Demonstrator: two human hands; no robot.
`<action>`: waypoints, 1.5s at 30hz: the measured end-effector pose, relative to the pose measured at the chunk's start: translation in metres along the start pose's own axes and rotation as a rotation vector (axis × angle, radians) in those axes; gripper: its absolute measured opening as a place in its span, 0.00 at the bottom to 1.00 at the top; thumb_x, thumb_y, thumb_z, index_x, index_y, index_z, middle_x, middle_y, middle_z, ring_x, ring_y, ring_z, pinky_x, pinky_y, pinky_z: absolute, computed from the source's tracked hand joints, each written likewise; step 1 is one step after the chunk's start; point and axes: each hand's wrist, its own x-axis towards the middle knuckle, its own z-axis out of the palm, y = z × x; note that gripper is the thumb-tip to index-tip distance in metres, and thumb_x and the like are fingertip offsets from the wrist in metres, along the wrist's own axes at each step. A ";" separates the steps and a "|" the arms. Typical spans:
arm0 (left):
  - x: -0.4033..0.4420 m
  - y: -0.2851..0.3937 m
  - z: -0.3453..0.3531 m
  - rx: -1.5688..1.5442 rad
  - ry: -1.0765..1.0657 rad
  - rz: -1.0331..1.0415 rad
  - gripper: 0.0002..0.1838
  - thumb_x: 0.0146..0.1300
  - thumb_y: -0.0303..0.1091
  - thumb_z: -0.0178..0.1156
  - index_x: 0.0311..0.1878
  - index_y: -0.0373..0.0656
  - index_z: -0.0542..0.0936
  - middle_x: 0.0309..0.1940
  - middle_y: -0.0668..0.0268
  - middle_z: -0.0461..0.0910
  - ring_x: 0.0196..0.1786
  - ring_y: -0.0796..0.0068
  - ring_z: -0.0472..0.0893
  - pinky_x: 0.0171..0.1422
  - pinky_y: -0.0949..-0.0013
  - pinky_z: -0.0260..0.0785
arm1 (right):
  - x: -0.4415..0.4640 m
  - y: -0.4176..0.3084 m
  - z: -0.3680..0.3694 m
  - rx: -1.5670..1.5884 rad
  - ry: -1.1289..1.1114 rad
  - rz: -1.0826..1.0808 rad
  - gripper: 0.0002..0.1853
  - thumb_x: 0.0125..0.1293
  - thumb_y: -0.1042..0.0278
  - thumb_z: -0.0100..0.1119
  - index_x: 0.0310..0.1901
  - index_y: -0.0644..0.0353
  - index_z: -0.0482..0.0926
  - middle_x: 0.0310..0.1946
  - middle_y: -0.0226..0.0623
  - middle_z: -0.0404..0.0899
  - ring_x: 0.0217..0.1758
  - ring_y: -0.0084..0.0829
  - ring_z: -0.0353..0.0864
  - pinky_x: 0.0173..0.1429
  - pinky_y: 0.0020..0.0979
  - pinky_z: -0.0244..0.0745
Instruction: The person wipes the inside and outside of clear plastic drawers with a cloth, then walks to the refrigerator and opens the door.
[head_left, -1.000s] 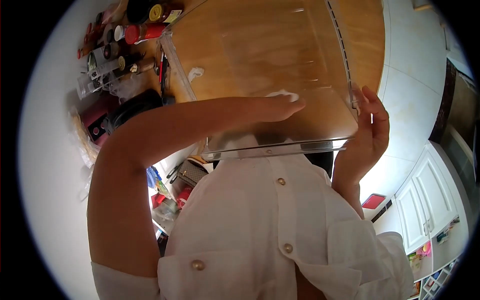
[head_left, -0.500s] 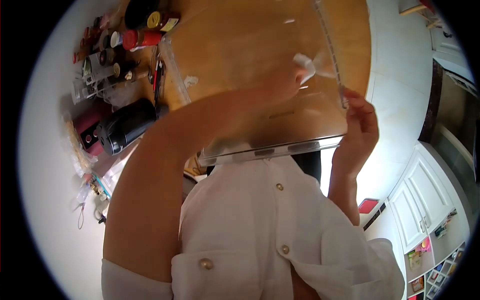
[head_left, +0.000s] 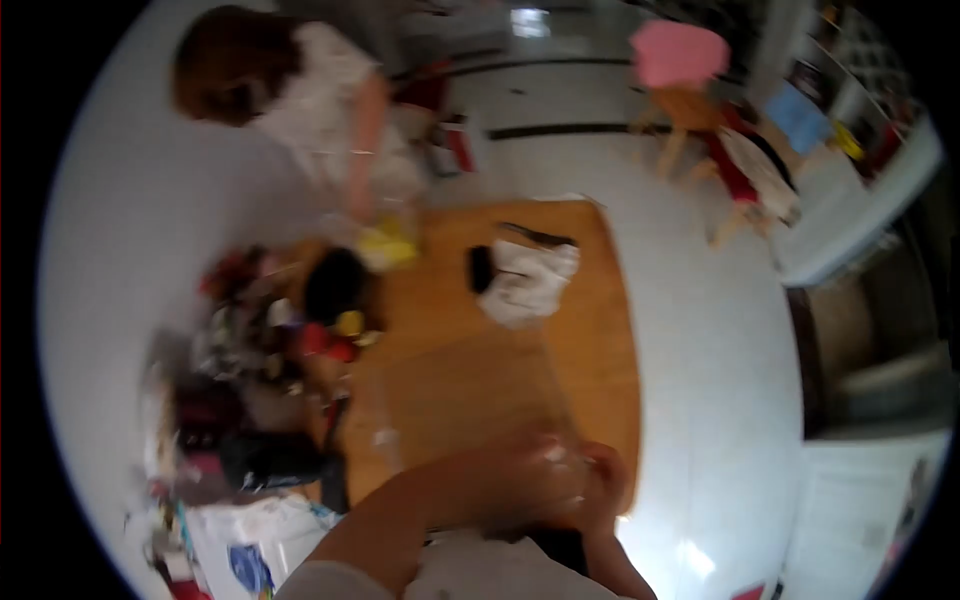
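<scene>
A clear plastic cover [head_left: 465, 385] lies on the wooden table in front of my body, its edges faint through the motion blur. My left hand [head_left: 545, 465] reaches across its near right part, closed on a small white wad like a tissue [head_left: 554, 454], which is badly smeared. Right beside it, my right hand [head_left: 600, 480] is at the cover's right edge, fingers bent around the rim. The two hands are close together, and I cannot tell whether they touch.
On the wooden table [head_left: 610, 350] lie a crumpled whitish cloth [head_left: 535, 285] and a dark object [head_left: 480, 268]. Jars [head_left: 325, 342], a black round thing [head_left: 335, 285] and a black flask [head_left: 270, 462] crowd the left side. Another person [head_left: 320, 110] stands at the far left by something yellow [head_left: 390, 245].
My view has tilted up, bringing the far table, the other person and a pink-topped chair into sight. My left hand with the white wad has come in close to my right hand.
</scene>
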 end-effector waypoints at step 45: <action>-0.200 0.131 -0.099 0.306 0.817 -0.866 0.39 0.54 0.42 0.68 0.67 0.37 0.65 0.68 0.46 0.58 0.69 0.44 0.59 0.73 0.52 0.54 | -0.002 0.008 -0.006 0.023 -0.108 -0.100 0.01 0.66 0.78 0.53 0.37 0.62 0.74 0.29 0.29 0.72 0.31 0.19 0.69 0.34 0.23 0.66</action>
